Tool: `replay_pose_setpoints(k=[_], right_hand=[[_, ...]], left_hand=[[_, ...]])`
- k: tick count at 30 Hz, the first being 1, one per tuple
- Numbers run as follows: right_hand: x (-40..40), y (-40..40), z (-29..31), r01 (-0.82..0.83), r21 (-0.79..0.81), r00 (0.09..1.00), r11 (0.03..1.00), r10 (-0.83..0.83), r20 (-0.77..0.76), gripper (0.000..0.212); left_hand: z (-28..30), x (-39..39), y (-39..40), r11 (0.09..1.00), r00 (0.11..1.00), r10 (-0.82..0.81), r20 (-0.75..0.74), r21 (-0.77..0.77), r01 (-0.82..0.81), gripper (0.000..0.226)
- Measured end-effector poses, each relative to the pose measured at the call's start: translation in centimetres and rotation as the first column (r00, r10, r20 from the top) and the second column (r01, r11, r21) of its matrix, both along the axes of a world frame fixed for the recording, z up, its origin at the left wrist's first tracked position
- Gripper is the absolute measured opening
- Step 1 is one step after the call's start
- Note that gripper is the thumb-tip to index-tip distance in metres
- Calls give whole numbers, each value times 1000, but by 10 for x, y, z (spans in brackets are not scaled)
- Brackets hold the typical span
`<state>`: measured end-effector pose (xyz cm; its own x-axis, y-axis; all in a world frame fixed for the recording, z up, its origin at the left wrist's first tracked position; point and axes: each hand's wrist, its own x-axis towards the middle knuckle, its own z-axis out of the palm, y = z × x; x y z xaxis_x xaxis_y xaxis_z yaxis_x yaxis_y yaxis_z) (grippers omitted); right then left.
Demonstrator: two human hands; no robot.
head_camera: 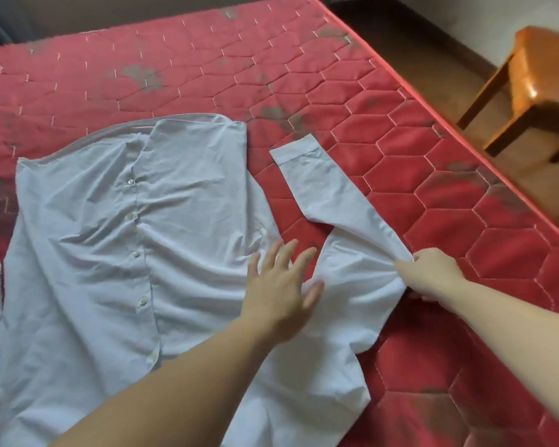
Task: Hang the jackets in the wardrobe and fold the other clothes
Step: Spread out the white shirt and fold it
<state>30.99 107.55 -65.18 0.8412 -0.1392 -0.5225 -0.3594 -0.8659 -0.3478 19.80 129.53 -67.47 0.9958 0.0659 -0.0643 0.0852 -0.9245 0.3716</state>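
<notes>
A white button-up shirt (88, 240) lies spread front-up on the red quilted mattress (433, 195), its hem toward the far side. Its right sleeve (329, 191) stretches out toward the far right, cuff flat on the mattress. My left hand (279, 291) rests flat with spread fingers on the shirt near the armpit. My right hand (430, 272) pinches the sleeve fabric at its shoulder end, bunching it. Part of the left sleeve shows at the left edge of the view.
The mattress edge runs diagonally down the right side. Beyond it is brown floor with a wooden stool (536, 82) at the upper right. A wall stands behind the far side of the mattress.
</notes>
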Motion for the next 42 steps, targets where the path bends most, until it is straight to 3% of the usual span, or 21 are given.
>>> replay_pose_setpoints(k=[3, 6, 7, 9, 11, 14, 15, 16, 18, 19, 21, 23, 24, 26, 27, 28, 29, 31, 34, 39, 42], right_hand=[[-8, 8, 2, 175, 326, 981, 929, -138, -134, 14], [-10, 28, 12, 262, 574, 963, 776, -249, -104, 5], [-8, 38, 17, 220, 619, 966, 754, -256, -33, 8], [-5, 66, 31, 58, 637, 968, 769, -198, 151, 18], [-10, 99, 49, -226, 523, 919, 822, 1, 395, 29], [-37, 138, 70, -721, 230, 663, 654, 553, 505, 29], [-47, 146, 69, -823, 141, 549, 550, 709, 443, 31], [-56, 151, 65, -887, 64, 445, 457, 812, 378, 30], [-65, 157, 53, -935, -49, 321, 350, 898, 300, 26], [-67, 158, 48, -941, -59, 307, 334, 912, 272, 26], [-67, 157, 39, -945, -38, 309, 324, 927, 212, 27], [-67, 159, 33, -959, -60, 263, 276, 950, 166, 25], [-68, 160, 30, -969, -65, 228, 239, 964, 136, 22], [-66, 163, 27, -972, 61, 230, 228, 972, 37, 19], [-62, 165, 27, -928, 208, 306, 308, 951, -43, 22], [-55, 166, 30, -830, 354, 410, 430, 902, -135, 29], [-46, 166, 33, -678, 473, 528, 562, 821, -218, 40], [-24, 167, 34, -246, 581, 738, 776, 539, -407, 68], [-5, 169, 21, 259, 448, 864, 855, 1, -503, 73], [7, 176, -8, 459, 441, 887, 771, -424, -183, 28], [18, 185, -5, 328, 512, 891, 794, -440, 112, 30]], left_hand=[[8, -1, -33, 976, 979, -193, 64, -88, 198, 40], [20, 0, -57, 896, 999, -36, -19, -443, 24, 50], [30, 5, -61, 756, 990, 109, -89, -639, -141, 51], [47, 19, -56, 268, 899, 307, -313, -878, -397, 38], [59, 35, -37, -169, 842, 238, -485, -874, -455, 37], [65, 41, 20, -465, 840, 72, -538, -763, -449, 60], [64, 39, 39, -457, 839, 22, -544, -752, -476, 61], [63, 35, 55, -348, 831, -14, -556, -776, -525, 56], [57, 28, 77, 3, 790, 3, -614, -790, -614, 34], [56, 28, 84, 86, 767, 89, -636, -762, -642, 28], [56, 34, 100, 5, 751, 154, -642, -760, -650, 34], [61, 41, 113, -79, 795, 53, -604, -796, -600, 44], [65, 41, 117, -22, 808, 12, -589, -808, -589, 55], [65, 41, 119, 375, 809, 73, -584, -735, -565, 87], [62, 39, 118, 610, 824, 120, -554, -614, -501, 97], [55, 37, 116, 751, 844, 139, -518, -500, -431, 100], [50, 34, 115, 805, 856, 153, -493, -440, -398, 90], [40, 30, 113, 804, 870, 163, -465, -449, -391, 57], [29, 24, 107, 813, 888, 54, -456, -496, -304, 55], [13, 19, 99, 816, 928, 1, -372, -537, -216, 98], [10, 18, 104, 829, 947, 7, -322, -527, -185, 90]])
